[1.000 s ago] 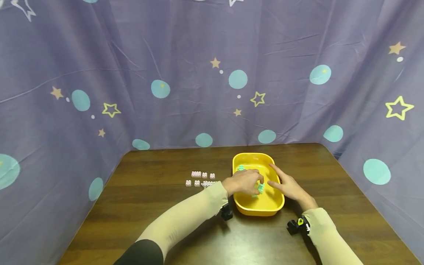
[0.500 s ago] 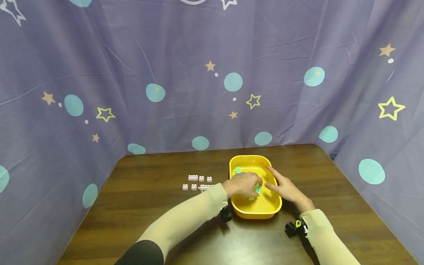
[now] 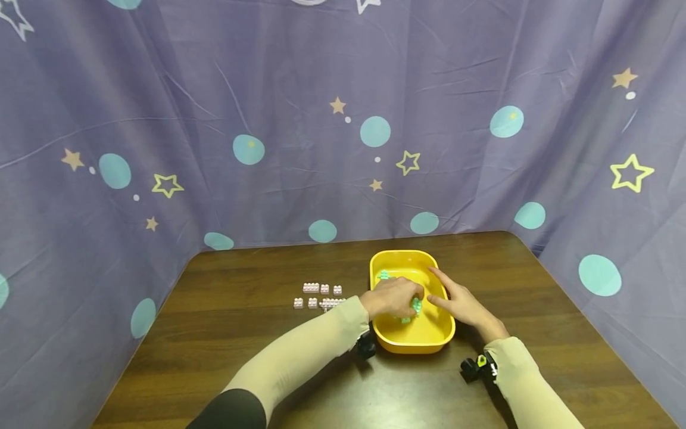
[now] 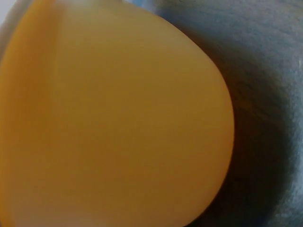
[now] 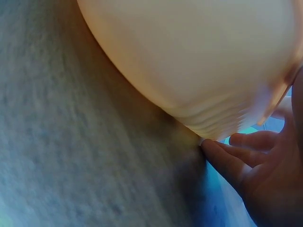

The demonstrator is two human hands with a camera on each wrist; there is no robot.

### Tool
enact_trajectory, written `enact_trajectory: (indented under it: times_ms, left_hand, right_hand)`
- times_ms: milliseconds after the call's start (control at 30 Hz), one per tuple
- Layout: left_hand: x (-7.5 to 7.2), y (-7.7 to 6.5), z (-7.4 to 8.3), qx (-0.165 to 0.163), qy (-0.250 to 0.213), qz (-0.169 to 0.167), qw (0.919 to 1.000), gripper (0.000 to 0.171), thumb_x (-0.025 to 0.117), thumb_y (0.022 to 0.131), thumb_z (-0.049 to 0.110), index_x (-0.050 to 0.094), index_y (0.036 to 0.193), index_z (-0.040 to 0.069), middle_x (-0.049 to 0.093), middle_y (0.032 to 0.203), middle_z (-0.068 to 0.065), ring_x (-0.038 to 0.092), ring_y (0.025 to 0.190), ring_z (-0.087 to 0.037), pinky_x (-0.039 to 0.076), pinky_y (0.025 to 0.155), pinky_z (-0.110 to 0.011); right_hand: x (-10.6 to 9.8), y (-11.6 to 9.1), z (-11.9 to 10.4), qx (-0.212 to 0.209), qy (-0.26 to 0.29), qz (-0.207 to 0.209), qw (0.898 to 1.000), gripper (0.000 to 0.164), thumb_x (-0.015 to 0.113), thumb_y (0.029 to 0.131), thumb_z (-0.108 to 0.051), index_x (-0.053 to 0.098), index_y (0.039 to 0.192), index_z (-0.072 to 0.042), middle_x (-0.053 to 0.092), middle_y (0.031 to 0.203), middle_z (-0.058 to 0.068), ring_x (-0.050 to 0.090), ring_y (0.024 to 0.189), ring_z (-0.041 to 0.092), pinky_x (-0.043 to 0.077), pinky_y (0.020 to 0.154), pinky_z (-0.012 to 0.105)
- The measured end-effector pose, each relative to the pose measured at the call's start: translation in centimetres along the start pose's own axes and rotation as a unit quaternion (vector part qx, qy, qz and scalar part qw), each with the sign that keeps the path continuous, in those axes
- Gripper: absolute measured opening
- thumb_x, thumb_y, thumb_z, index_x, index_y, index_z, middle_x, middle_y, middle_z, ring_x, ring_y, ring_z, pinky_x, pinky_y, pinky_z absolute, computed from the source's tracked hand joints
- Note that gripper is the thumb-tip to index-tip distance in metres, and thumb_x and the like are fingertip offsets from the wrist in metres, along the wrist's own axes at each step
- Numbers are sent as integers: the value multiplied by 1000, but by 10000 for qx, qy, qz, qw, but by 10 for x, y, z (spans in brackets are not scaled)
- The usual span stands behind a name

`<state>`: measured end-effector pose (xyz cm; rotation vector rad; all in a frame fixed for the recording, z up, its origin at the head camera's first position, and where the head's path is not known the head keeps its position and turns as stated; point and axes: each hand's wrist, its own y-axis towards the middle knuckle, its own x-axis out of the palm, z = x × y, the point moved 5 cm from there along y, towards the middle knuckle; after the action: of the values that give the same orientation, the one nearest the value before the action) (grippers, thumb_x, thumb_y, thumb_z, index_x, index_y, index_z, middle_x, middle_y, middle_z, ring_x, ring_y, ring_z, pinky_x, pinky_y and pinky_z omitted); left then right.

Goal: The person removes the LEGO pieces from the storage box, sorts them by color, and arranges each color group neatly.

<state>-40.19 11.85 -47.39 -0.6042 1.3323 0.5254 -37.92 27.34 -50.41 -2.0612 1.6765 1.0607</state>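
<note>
In the head view my left hand [image 3: 395, 297] reaches into a yellow tray [image 3: 414, 347], fingers curled. Its thumb and index finger pinch a mint-green toy brick [image 3: 416, 306]. Part of another green brick [image 3: 405, 320] shows just below this hand, and a third green brick [image 3: 383, 274] lies in the tray's far left corner. My right hand [image 3: 465, 302] rests at the tray's right rim, its fingers spread and fairly straight; in the right wrist view the fingertips touch the tray's outer wall [image 5: 189, 56]. The tray wall [image 4: 118, 118] fills most of the left wrist view and hides the left hand there.
Left of the tray, pale pink bricks lie in two rows on the brown wooden table [image 3: 241, 333]; a long pink brick [image 3: 311, 288] is in the far row. My left sleeve [image 3: 305, 342] partly overlaps the near row. A purple patterned curtain [image 3: 289, 119] hangs behind the table.
The head view has turned slightly, so the scene sits a little further left. Both hands keep their places at the tray, the left still on the green brick.
</note>
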Motion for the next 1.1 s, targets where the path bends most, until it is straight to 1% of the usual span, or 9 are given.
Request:
enact_trajectory:
  times_ms: [267, 433, 633, 833, 967, 1100]
  left_hand:
    - [-2, -4, -1, -29, -11, -18, 10000, 31, 77, 81, 32, 69, 110, 27, 63, 90, 14, 56, 77, -7, 44, 60, -25]
    - [-8, -9, -3, -89, -72, 61, 9999, 33, 77, 81, 34, 69, 112, 28, 67, 97, 13, 58, 80, -6, 45, 60, -27]
    - [-19, -16, -7, -142, -180, 265, 9994, 32, 77, 81, 34, 69, 112, 29, 68, 103, 13, 58, 83, -6, 47, 65, -26]
    - [-35, -24, -9, -219, -294, 436, 9984, 35, 78, 81, 34, 68, 114, 30, 68, 111, 12, 60, 89, -7, 48, 67, -28]
    - [-44, -32, -13, -192, -288, 520, 9980, 36, 76, 82, 35, 67, 117, 29, 67, 113, 13, 60, 93, -7, 49, 68, -28]
    - [-50, -42, -20, -180, -299, 690, 9970, 37, 75, 82, 34, 67, 118, 28, 67, 115, 13, 61, 100, -8, 51, 74, -30]
  right_hand:
    - [2, 1, -1, 58, -15, -97, 9999, 74, 63, 93, -36, 28, 153, -11, 36, 151, 26, 45, 129, 49, 38, 100, 63]
    - [2, 0, -2, 132, 71, -104, 9998, 74, 64, 92, -36, 28, 153, -14, 37, 151, 24, 45, 129, 48, 38, 101, 62]
    - [3, 1, -2, 241, 90, -159, 9995, 74, 64, 92, -36, 28, 154, -16, 36, 152, 23, 43, 131, 47, 36, 102, 63]
    - [2, -1, -1, 298, 80, -143, 9994, 74, 63, 93, -37, 27, 154, -14, 35, 152, 25, 41, 132, 49, 34, 103, 64]
    - [2, -1, -1, 295, 72, -147, 9994, 75, 62, 93, -39, 26, 154, -14, 36, 151, 26, 41, 133, 48, 35, 103, 64]
    - [2, 0, -1, 304, 77, -159, 9994, 75, 62, 93, -38, 25, 154, -15, 36, 151, 26, 40, 133, 48, 34, 104, 63]
